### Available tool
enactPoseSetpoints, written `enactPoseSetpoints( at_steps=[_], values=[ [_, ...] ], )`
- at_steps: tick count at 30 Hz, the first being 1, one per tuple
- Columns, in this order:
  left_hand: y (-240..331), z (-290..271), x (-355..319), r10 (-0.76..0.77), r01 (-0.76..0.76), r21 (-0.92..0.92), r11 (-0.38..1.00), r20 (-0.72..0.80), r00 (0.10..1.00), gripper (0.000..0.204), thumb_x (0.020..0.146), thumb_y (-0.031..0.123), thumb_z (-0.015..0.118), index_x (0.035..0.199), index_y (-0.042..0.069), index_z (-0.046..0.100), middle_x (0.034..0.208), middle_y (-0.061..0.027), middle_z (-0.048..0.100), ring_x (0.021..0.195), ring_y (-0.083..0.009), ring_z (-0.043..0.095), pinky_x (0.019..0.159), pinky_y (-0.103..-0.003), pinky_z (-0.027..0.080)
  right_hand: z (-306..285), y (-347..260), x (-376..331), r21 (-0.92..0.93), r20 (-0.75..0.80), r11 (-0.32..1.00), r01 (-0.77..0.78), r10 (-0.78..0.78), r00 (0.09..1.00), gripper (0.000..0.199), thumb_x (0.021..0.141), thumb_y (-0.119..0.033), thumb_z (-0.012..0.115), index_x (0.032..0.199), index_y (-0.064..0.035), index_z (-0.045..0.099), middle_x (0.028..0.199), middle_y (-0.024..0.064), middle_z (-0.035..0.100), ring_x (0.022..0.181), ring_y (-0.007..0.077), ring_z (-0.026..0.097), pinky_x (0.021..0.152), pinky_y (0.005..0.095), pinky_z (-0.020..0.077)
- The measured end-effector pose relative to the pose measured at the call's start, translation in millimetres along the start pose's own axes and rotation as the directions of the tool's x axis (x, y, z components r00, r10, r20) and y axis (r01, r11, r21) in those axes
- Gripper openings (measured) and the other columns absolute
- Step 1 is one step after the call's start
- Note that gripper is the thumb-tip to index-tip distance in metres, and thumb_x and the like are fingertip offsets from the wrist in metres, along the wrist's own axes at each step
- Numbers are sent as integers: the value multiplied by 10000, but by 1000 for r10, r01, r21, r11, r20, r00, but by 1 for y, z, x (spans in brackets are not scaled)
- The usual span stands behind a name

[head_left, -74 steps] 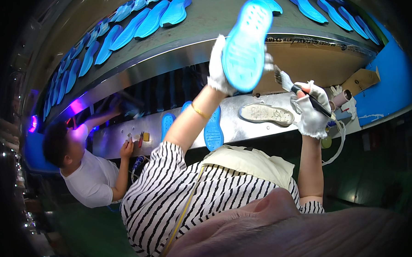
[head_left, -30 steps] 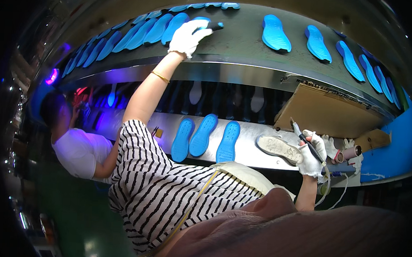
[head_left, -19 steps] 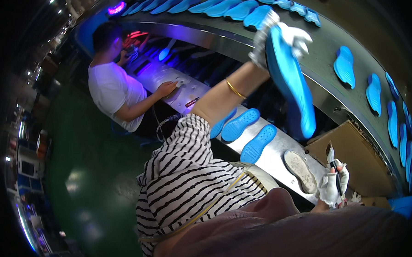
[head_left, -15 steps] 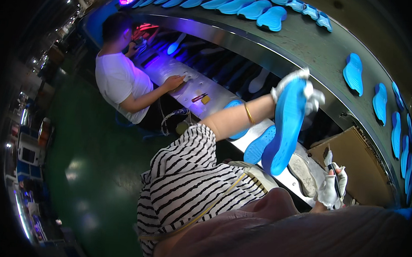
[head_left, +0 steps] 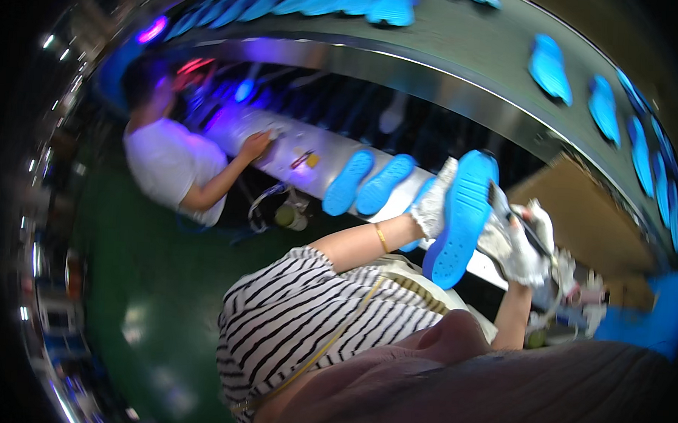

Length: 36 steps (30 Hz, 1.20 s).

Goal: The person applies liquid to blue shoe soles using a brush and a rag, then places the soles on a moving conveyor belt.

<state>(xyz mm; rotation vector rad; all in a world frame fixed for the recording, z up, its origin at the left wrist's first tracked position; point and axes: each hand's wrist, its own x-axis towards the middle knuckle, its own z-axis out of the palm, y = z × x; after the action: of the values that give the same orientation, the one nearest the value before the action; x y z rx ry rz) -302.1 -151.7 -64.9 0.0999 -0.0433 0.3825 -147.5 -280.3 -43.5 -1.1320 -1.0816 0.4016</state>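
My left hand (head_left: 431,206), in a white glove, is closed around the edge of a blue shoe sole (head_left: 463,224). The sole is tilted upright, its ridged and dotted face toward me. Beside it, my gloved right hand (head_left: 528,257), its fingertips bare, is closed on a slim dark-handled brush (head_left: 534,237). The brush's tip is close to the sole's right edge; whether it touches, I cannot tell. Two more blue soles, a left one (head_left: 348,183) and a right one (head_left: 386,185), lie on the bench left of my hand. Another is partly hidden behind my left hand.
A conveyor belt (head_left: 475,40) carrying several blue soles runs behind the metal bench (head_left: 285,137). A brown cardboard box (head_left: 581,203) stands at right. A co-worker (head_left: 171,155) in a white shirt works at left, near a small yellow block (head_left: 312,160).
My left hand has lowered the sole toward me. My right hand has raised the brush to the sole's edge. The view has shifted, showing more of the bench's soles.
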Motion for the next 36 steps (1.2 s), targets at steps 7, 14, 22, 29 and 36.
enactPoseSetpoints(
  at_steps=[7, 14, 22, 29, 36],
  values=[
    [-17, 2, -3, 103, -65, 332, 941, -97, 990, 720, 871, 668, 412, 1329, 114, 460, 1249, -107, 567, 1068, -260, 597, 930, -424, 501, 39, -5, 18, -93, -92, 993, -67, 58, 994, 251, 790, 48, 641, 1020, -16, 561, 904, 85, 644, 780, 107, 616, 719, 249, 507],
    [-16, -3, -3, 99, -87, 224, 971, -45, 994, 577, 863, 596, 525, 1208, 135, 545, 1105, -36, 613, 955, -169, 612, 865, -321, 523, 34, -6, 1, 48, -6, 997, -56, 56, 998, 259, 813, 25, 620, 1057, 3, 537, 916, 101, 632, 756, 120, 618, 698, 248, 514],
    [-6, -1, -7, 131, -62, 326, 943, -192, 973, 808, 820, 667, 519, 1312, 29, 454, 1167, -186, 585, 1015, -285, 611, 897, -410, 520, 45, -14, -17, -8, 139, 996, -90, 90, 986, 194, 792, 64, 620, 962, -7, 560, 888, 74, 614, 744, 106, 585, 679, 236, 492],
    [9, 8, -9, 55, -3, 322, 947, -152, 987, 777, 853, 657, 472, 1260, -4, 500, 1082, -223, 626, 981, -330, 625, 904, -441, 506, 46, -1, -26, -289, 189, 929, 230, -180, 965, 216, 782, 87, 637, 958, -5, 553, 915, 86, 607, 821, 128, 573, 730, 249, 477],
    [-7, -18, -32, 11, 73, 609, 790, -133, 991, 682, 866, 672, 413, 1178, 88, 579, 1074, -93, 634, 922, -201, 610, 861, -361, 515, -3, 19, -47, 6, 48, 982, -191, 190, 981, 115, 844, 36, 618, 943, -7, 579, 911, 78, 639, 806, 132, 614, 739, 257, 503]
  ],
)
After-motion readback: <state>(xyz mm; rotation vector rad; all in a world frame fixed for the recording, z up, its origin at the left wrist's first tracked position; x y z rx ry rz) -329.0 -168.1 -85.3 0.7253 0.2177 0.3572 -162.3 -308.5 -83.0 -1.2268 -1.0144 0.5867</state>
